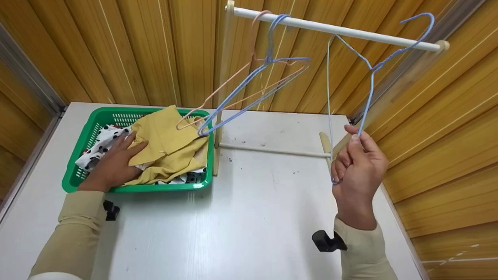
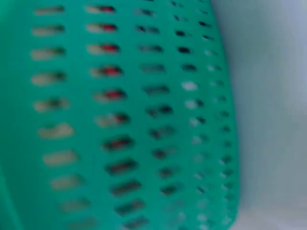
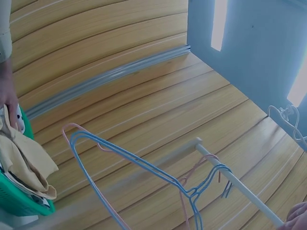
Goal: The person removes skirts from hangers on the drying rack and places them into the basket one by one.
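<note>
My right hand (image 1: 360, 163) pinches the lower end of a blue wire hanger (image 1: 370, 97) between thumb and fingers. Its hook tilts up over the right end of the white rail (image 1: 334, 28). On the left, my left hand (image 1: 116, 161) rests on clothes in a green basket (image 1: 144, 188), fingers spread. White cloth with black dots (image 1: 102, 144) lies under and beside those fingers, and a yellow garment (image 1: 167, 136) is next to the thumb. In the left wrist view only the basket's slotted wall (image 2: 134, 120) shows, blurred; the hand is hidden there.
Pink (image 1: 229, 84) and blue hangers (image 1: 238, 94) hang from the rail's left part, their lower ends over the basket's right edge. The rack's lower crossbar (image 1: 272, 150) lies near the back of the white table (image 1: 241, 225). Wood-patterned walls (image 1: 136, 50) stand behind and at both sides.
</note>
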The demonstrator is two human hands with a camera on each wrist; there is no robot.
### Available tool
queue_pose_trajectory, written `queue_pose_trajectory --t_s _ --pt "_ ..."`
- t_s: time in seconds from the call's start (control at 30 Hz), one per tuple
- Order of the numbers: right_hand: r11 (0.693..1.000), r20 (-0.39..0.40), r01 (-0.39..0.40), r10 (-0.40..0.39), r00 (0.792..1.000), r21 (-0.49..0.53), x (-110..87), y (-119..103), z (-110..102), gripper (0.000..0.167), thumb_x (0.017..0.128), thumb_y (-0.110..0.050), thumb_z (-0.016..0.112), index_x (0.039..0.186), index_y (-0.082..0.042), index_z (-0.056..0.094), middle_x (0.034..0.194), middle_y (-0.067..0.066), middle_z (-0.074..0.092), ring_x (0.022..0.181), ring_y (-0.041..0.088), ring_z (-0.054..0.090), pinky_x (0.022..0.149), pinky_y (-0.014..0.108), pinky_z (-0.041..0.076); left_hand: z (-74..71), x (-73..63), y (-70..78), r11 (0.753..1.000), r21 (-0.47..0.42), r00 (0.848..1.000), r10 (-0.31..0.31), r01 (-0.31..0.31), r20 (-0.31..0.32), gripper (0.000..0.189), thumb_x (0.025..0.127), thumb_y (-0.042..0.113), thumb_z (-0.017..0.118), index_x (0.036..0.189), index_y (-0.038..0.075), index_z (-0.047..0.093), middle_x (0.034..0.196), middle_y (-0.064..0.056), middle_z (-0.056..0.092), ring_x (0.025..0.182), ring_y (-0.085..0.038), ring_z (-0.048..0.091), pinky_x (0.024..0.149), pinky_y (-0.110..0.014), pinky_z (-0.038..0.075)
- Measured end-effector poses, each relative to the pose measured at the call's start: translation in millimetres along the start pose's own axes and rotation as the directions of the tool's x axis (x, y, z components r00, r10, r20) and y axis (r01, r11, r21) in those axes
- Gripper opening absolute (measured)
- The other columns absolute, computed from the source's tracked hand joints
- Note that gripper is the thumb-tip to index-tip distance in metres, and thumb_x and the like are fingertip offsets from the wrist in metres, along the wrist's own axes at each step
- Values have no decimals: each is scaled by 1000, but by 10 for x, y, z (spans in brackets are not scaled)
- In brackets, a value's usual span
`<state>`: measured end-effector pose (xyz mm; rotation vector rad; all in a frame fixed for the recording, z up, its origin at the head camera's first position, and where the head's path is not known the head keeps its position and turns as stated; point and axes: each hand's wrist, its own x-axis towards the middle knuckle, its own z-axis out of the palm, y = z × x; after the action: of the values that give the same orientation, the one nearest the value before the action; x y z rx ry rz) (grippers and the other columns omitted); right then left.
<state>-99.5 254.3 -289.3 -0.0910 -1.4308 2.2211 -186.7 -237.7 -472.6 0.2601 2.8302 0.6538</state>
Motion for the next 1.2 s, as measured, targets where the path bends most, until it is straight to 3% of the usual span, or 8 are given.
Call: queue_pose_trajectory --t_s 0.27,0.37,0.5,0.6,0.7,0.83,1.0,1.2 --pt "988 4 2 -2 1000 -152 300 56 129 23 108 -6 47 107 1 69 49 -5 32 34 5 26 31 19 19 -24 -52 38 996 90 994 28 -19 -109 70 95 29 64 160 19 42 176 -16 15 161 -48 6 115 -80 25" --pt "984 -2 -27 27 1000 -176 376 110 159 22 109 -6 47 106 -1 68 51 -5 33 35 5 25 32 20 20 -41 -137 119 996 89 989 42 -30 -145 69 94 30 64 159 16 45 176 -17 13 162 -47 1 118 -80 18" --pt "975 -23 -64 61 998 -212 446 175 167 21 109 -7 48 106 -3 68 50 -5 34 36 5 25 32 20 20 -8 -254 197 997 61 980 58 -47 -191 69 98 49 61 158 17 47 176 -17 10 162 -46 -7 121 -80 4" --pt "964 -25 -80 76 997 -254 495 230 161 20 109 -9 48 107 -5 67 49 -6 34 37 5 25 33 20 20 39 -297 187 996 78 973 60 -43 -223 71 100 62 54 157 20 47 177 -16 10 162 -47 -10 122 -78 -1" --pt "948 -15 -99 100 995 -304 525 290 138 20 110 -11 47 108 -6 67 50 -7 34 38 4 26 34 20 22 39 -277 134 992 117 966 65 -37 -249 69 101 65 49 157 25 47 177 -14 10 162 -47 -11 124 -76 -1" --pt "921 -12 -129 134 991 -367 519 351 86 20 111 -14 47 113 -6 65 52 -7 36 40 6 28 36 21 26 10 -188 63 988 144 969 82 -49 -232 66 103 65 47 157 29 47 178 -11 9 162 -46 -13 125 -74 -1" --pt "901 -12 -133 141 990 -414 511 382 38 20 110 -15 48 116 -7 65 53 -5 40 43 8 34 39 22 32 6 -65 33 981 182 982 98 -67 -164 63 104 63 47 157 30 47 177 -11 14 162 -48 -8 125 -74 3" --pt "860 -7 -116 130 992 -496 511 403 2 21 110 -16 49 121 -7 65 63 -4 49 54 11 44 48 20 44 -36 -40 183 999 50 1000 9 -9 -6 73 102 70 41 160 27 42 177 -16 5 160 -51 -14 120 -81 -3"
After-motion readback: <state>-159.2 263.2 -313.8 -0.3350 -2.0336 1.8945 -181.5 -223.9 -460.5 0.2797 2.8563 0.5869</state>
